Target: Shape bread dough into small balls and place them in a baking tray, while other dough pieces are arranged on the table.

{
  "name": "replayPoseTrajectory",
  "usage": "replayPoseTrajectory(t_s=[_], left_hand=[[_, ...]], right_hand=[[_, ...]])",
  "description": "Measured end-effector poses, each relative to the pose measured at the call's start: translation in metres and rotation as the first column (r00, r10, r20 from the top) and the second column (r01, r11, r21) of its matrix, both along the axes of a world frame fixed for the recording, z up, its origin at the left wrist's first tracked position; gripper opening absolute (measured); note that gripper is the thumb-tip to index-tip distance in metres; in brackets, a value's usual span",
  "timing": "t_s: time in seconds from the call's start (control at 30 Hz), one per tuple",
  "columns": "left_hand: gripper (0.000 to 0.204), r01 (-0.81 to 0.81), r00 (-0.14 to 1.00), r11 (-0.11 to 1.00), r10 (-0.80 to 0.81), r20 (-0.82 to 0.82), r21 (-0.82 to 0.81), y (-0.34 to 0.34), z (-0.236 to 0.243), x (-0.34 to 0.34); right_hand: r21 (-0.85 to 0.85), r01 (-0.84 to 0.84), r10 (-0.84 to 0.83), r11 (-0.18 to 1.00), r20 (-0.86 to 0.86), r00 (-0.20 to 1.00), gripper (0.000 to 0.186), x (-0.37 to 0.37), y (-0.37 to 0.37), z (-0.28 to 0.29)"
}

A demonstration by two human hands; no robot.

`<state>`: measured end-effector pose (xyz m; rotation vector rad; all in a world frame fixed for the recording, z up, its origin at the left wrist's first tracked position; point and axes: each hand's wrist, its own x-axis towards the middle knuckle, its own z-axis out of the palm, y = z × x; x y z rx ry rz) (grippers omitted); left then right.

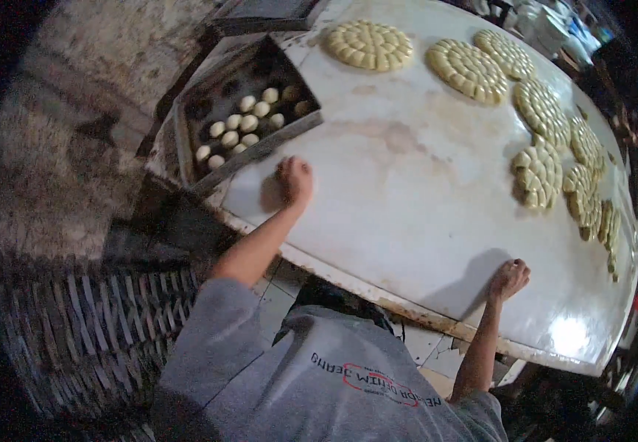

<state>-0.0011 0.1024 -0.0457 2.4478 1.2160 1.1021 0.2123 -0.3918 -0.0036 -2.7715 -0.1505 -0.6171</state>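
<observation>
My left hand (297,180) is closed just above the white table, beside the near corner of a dark metal tray (266,149). Its fingers are curled under, hiding whatever they may hold. Inside the tray lie several small pale dough balls (249,123), bunched toward its near side. Farther right, near the table's front edge, my right hand (510,280) is also closed, fingers folded inward. Nothing shows clearly in its grip. Flattened, glossy dough pieces sit in round clusters along the far and right sides, including a cluster (538,175) beyond my right hand.
The white table (385,199) has brown stains and a curved-looking worn front edge. A second dark tray (267,15) stands behind the first. At lower left is a woven slatted basket (105,324). Plastic bags (573,33) lie past the far right edge.
</observation>
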Motion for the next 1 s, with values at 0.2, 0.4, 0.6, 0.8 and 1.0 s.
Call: replayPoseTrajectory(t_s=[0.2,0.4,0.6,0.8,1.0], left_hand=[[0.017,0.312,0.886,0.916,-0.376,-0.27,-0.252,-0.104,0.04,0.028],[0.028,0.542,0.568,0.305,-0.82,0.074,-0.783,-0.005,0.084,-0.063],[0.036,0.534,0.845,0.63,-0.421,0.329,-0.565,0.212,0.146,-0.126],[0.053,0.283,0.902,0.904,-0.365,-0.233,-0.32,0.26,0.106,-0.172],[0.05,0.831,0.508,0.128,-0.573,0.643,-0.542,0.179,0.145,-0.166]], right_hand=[[-0.31,-0.027,0.004,0.95,-0.073,0.997,0.017,-0.018,0.015,-0.025],[-0.017,-0.012,0.003,1.0,-0.423,0.906,0.026,-0.087,0.093,-0.003],[0.912,0.311,0.724,0.267,-0.403,0.56,0.035,-0.149,0.302,0.086],[0.979,-0.204,0.974,-0.011,0.057,0.219,0.048,-0.204,0.541,0.219],[0.803,-0.592,0.732,0.072,0.36,0.578,0.046,-0.216,0.671,0.226]])
